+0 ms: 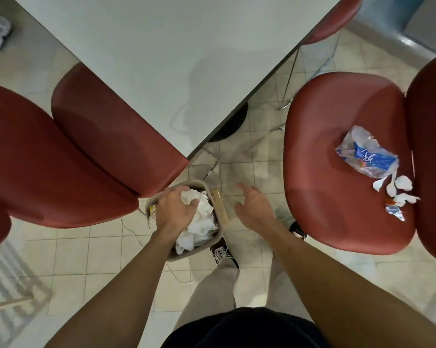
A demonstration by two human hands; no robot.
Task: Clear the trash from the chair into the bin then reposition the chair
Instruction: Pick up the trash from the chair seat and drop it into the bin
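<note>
- Nearest the camera: a dark garment at the bottom edge, light trousers (211, 292) below it, and two bare forearms reaching forward and down.
- Left hand (174, 209): positioned over the mouth of the bin (199, 249). Its fingers curl around a wad of crumpled white paper (190, 197), which shows between the fingertips. The wad is inside the line of the bin's rim.
- Right hand (253, 205): held above the tiled floor (86, 252), between the bin and the right-hand chair. Fingers are spread and relaxed, thumb apart from the rest; it grips nothing and touches nothing.
- Bin: small, beige, standing on the floor just beside the front edge of the left red chair (86, 146). It holds more crumpled white paper (199, 229). A flat tan object (219, 204) lies against its right side; what it is cannot be told.
- Right red chair (337, 197): stands clear of the table (161, 59). On its seat, near the backrest, lie a clear plastic wrapper with blue print (370, 154), several small white paper scraps (397, 189), and a small foil piece (395, 212).
- A dark shoe with white markings (223, 254) rests on the floor just beside the bin.
- A third red seat (334, 21) is partly tucked under the table's far side.
</note>
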